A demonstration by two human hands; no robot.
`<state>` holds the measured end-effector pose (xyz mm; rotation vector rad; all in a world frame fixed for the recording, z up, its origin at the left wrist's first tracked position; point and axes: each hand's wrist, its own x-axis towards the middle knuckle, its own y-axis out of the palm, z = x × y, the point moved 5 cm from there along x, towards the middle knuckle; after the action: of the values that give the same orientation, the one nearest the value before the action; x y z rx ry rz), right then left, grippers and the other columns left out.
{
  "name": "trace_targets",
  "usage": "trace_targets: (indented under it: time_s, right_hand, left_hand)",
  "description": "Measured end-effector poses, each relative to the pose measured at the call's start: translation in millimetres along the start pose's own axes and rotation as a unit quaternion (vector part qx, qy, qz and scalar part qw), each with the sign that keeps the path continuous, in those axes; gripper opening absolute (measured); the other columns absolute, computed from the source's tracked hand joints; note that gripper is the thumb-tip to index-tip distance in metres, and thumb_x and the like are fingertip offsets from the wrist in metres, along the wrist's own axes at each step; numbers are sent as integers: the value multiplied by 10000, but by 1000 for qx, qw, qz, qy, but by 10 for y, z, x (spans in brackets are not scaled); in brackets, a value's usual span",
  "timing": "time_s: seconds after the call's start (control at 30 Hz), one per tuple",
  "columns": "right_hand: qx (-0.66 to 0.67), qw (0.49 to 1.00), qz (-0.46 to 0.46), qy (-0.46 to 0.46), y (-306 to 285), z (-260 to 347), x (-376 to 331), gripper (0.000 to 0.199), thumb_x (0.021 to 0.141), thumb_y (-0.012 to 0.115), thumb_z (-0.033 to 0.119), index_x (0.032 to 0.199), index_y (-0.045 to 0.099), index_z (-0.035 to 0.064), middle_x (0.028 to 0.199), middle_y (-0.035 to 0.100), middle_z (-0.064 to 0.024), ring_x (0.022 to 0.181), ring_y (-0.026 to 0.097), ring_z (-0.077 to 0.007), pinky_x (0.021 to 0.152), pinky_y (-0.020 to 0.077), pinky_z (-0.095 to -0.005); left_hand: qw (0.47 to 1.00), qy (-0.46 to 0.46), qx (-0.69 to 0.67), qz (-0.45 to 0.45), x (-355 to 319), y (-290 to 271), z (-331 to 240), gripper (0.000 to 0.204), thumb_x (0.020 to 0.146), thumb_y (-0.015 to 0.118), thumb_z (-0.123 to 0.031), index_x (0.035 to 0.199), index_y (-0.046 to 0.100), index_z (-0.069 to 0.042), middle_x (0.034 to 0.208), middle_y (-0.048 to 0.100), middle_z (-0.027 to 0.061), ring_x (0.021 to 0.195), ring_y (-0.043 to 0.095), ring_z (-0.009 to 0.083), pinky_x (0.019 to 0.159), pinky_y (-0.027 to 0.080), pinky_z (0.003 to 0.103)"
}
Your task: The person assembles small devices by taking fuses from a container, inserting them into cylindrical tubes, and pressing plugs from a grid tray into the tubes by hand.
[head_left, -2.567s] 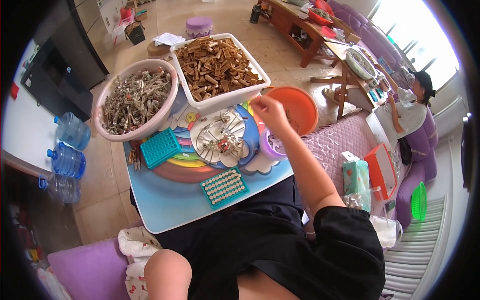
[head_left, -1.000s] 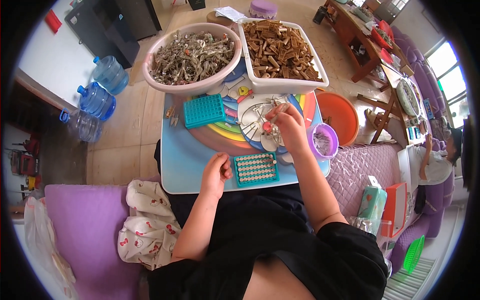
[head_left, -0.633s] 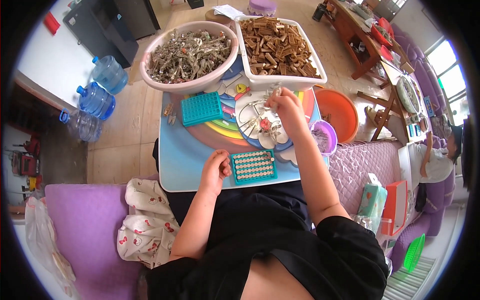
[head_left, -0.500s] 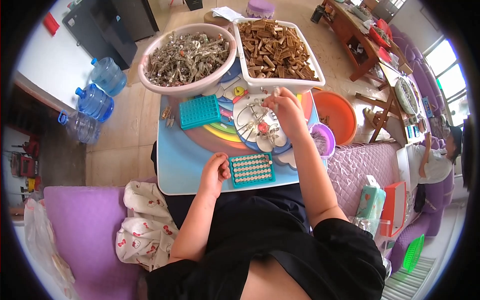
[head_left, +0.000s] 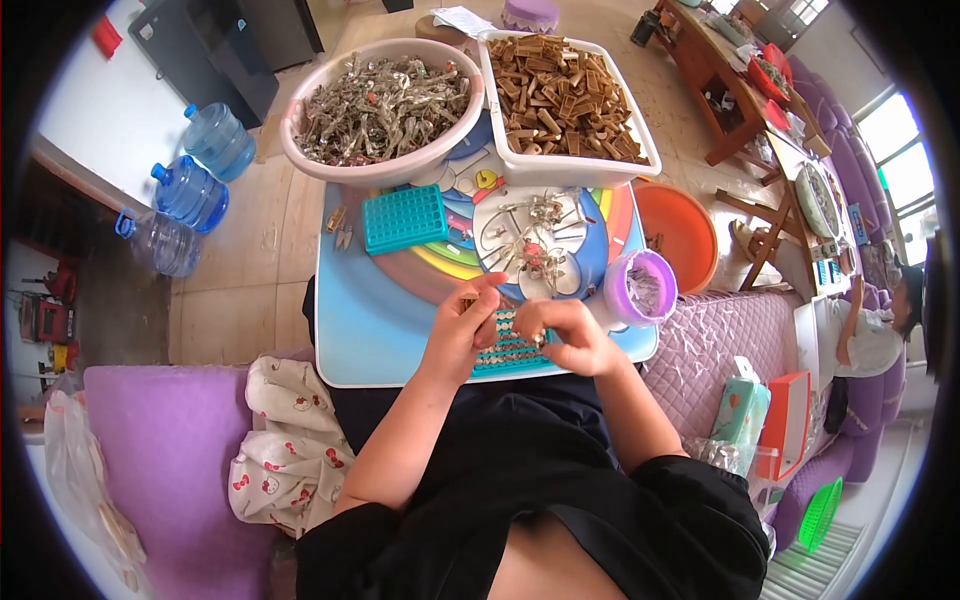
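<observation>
Both hands are close together over a teal rack filled with rows of small pale round pieces, at the table's near edge. The fingers of my left hand are curled together above the rack's left side; a bit of brown shows by them, too small to name. My right hand is pinched over the rack's right side, with a tiny pale bit at its fingertips that I cannot make out. Beyond the hands lies a loose heap of thin silvery metal pieces on the table. A second teal rack sits farther left.
A pink basin of crumpled silvery pieces and a white tray of brown pieces stand at the table's far side. A purple tub is at the right edge, an orange basin beyond it. Another person sits far right.
My right hand has come back from the silvery heap to the near rack. The left hand has moved right, over the rack. The purple tub shows more fully.
</observation>
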<state>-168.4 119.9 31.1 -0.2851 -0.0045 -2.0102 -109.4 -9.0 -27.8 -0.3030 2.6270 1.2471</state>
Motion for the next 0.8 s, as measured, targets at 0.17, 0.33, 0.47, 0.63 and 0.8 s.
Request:
trace_targets:
  time_s: [0.17,0.33,0.47,0.63,0.8]
  right_hand:
    - [44,998,-34,-24,48,41,-210,145,616,512,82,719,477,-14,725,519,-110,718,521,-266,704,440,-350]
    - [112,992,-33,-41,34,104,-269,123,673,509,117,697,480,0,711,525,-108,730,532,-262,730,447,-365]
    - [329,943,-1,-56,114,72,-254,161,723,493,169,701,499,9,680,514,-87,728,534,-250,754,439,-353]
    - [24,957,-286,-32,-18,131,-281,312,795,648,259,913,570,-20,823,566,-98,774,586,-281,796,463,-380]
    - [-293,937,-182,-57,188,526,-166,330,672,750,8,972,613,7,946,620,-124,833,633,-244,683,520,-303]
  left_hand:
    - [993,-4,100,57,-22,137,-52,226,850,659,-179,1010,589,-35,710,480,-43,502,363,21,450,272,197]
    - [990,8,127,66,-140,235,-58,253,819,681,-129,1022,591,-10,602,482,-32,497,377,33,457,280,201]
    - [980,-5,140,140,-227,234,-26,235,791,706,-106,970,605,8,652,555,2,508,422,38,449,293,192]
    - [972,86,217,41,-288,293,-125,164,769,729,-89,873,635,-4,660,563,-15,536,455,32,469,325,173]
    - [969,119,214,19,-342,320,-117,147,760,733,-61,836,625,3,641,556,-8,549,463,32,470,333,179]
